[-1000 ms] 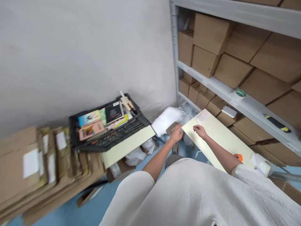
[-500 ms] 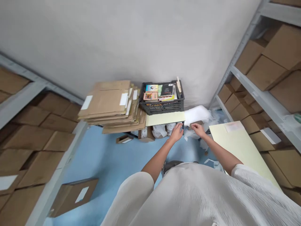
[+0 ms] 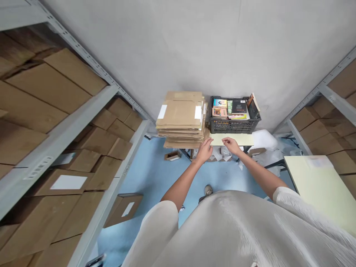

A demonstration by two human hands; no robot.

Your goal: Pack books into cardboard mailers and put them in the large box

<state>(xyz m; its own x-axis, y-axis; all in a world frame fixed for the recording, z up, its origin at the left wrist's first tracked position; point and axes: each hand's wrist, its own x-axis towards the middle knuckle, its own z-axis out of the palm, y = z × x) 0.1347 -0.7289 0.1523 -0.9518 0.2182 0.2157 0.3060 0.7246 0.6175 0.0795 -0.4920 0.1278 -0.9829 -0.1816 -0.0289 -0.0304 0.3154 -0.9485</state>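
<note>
My left hand (image 3: 204, 151) is stretched out in front of me, fingers loosely extended and nothing seen in them. It is nearest to the front right corner of a stack of flattened cardboard boxes (image 3: 182, 111) with white labels. My right hand (image 3: 231, 145) is a short way to its right, fingers slightly bent and apart, with no object visible in it. Behind the right hand lies the pale yellow tabletop (image 3: 244, 139). On it stands a black plastic crate (image 3: 233, 128) filled with books, among them a black book (image 3: 239, 106).
Metal shelving (image 3: 108, 96) packed with cardboard boxes lines the left side, and more shelving (image 3: 336, 100) the right. White wrapping material (image 3: 264, 140) sits at the table's right end. Another pale table (image 3: 319, 185) is at right. A labelled box (image 3: 124, 209) rests on the blue floor (image 3: 155, 185).
My view has turned left, so the stack and crate appear further right. Both hands have shifted left along the table, from its right end to near the cardboard stack.
</note>
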